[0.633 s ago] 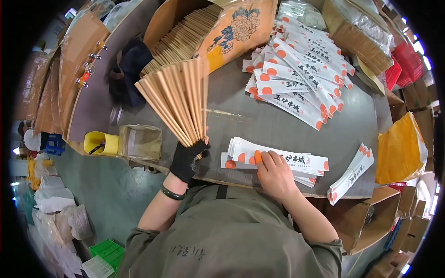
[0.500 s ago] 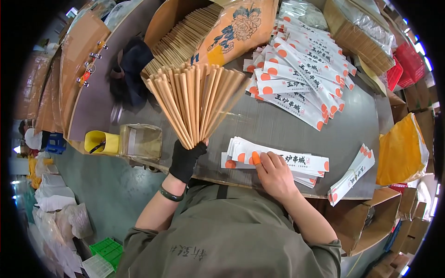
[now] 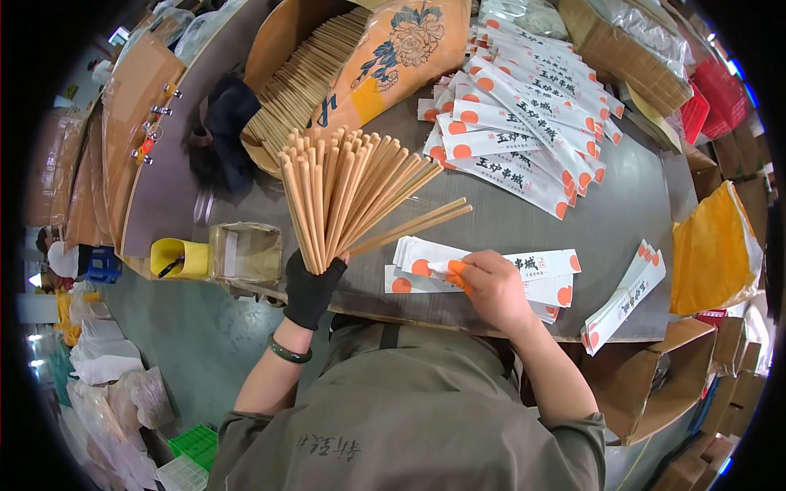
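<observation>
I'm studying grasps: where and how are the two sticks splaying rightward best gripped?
Probably by their outer ends, pinched together from the right: the two sticks slant away from the main bunch, while the left hand holds them at the base.

A cluttered workroom is laid out around a dark grey tabletop [image 3: 626, 204].
The tabletop is spread beneath and beyond the right-hand fingers [image 3: 490, 262], and well to their left it is bordered by a purplish-grey board [image 3: 176, 176], along whose edge metal clips are fixed. Below and left of the fingers, a smooth grey-green floor [image 3: 221, 348] is exposed, with pale plastic bags [image 3: 102, 356] and a green crate [image 3: 194, 444] set farther out. Right of and below the fingers, an open cardboard box [image 3: 682, 350] is placed by the table edge; brown cartons [image 3: 737, 401] are stacked farther right. Bright light [image 3: 731, 69] is seen at the far right rim; whether windows or lamps are shown cannot be told.
</observation>
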